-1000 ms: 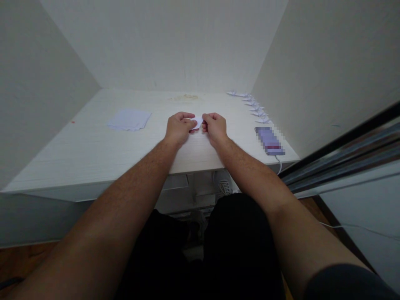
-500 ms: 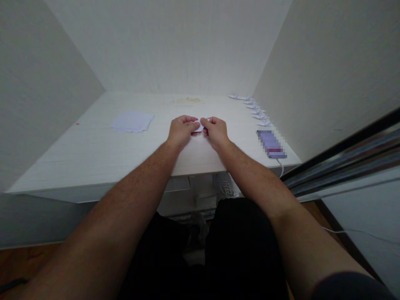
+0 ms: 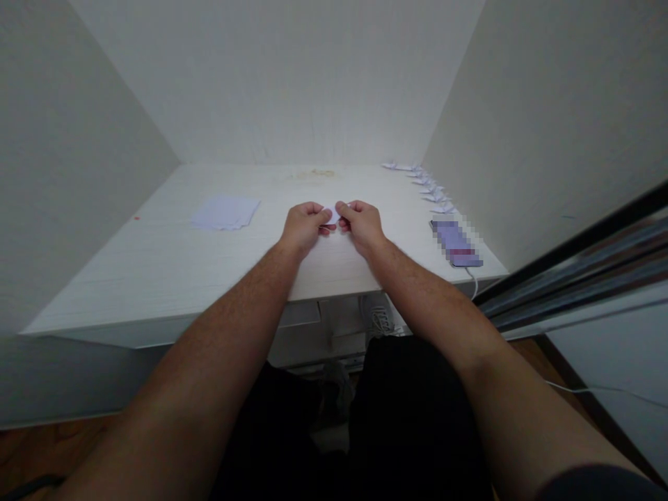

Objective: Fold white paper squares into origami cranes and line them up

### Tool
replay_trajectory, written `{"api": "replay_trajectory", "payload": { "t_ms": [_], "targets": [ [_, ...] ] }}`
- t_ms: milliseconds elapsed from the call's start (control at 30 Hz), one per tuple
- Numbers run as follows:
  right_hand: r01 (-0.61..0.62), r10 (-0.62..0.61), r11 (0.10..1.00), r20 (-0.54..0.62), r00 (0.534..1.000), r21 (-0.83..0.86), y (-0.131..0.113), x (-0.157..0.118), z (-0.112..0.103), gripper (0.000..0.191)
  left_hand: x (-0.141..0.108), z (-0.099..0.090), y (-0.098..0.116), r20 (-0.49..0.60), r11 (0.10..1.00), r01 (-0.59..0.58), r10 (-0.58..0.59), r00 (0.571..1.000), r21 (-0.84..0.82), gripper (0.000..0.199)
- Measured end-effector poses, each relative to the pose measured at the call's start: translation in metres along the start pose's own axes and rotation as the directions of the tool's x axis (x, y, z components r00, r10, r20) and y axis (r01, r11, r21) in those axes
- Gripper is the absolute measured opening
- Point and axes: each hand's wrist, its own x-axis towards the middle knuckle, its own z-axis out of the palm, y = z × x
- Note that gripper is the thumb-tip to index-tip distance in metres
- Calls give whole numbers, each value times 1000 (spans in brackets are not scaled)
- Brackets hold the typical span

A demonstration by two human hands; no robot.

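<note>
Between my hands, over the middle of the white desk, is a small piece of folded white paper (image 3: 332, 215). My left hand (image 3: 307, 224) pinches its left side with the thumb on top. My right hand (image 3: 361, 223) grips the right side, also thumb uppermost. Fingers cover much of the paper, so its full shape is hidden. Over to the left lies a loose stack of white paper sheets (image 3: 225, 212). Several small folded white paper figures (image 3: 432, 189), which look like cranes, stand in a row along the right wall.
A phone (image 3: 456, 243) with a blurred screen lies near the desk's right front, a white cable (image 3: 473, 282) running off the edge. Walls enclose the white desk (image 3: 156, 271) at the back and both sides. My legs and shoes are below.
The view has tilted slightly, so the desk sits a little lower in it. Both hands keep their pinch on the folded paper, with only a slight shift of the fingers.
</note>
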Motion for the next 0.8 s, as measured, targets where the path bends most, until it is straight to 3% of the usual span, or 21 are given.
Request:
{"api": "replay_trajectory", "payload": {
  "t_ms": [567,800],
  "targets": [
    [-15,12,999,57,998,51,2,3,-2,45,-1,-3,0,52,999,-25,27,998,-45,18],
    [-21,19,997,37,999,73,0,3,-2,39,-2,-3,1,5,1000,-14,15,1000,-22,18]
  ]
}}
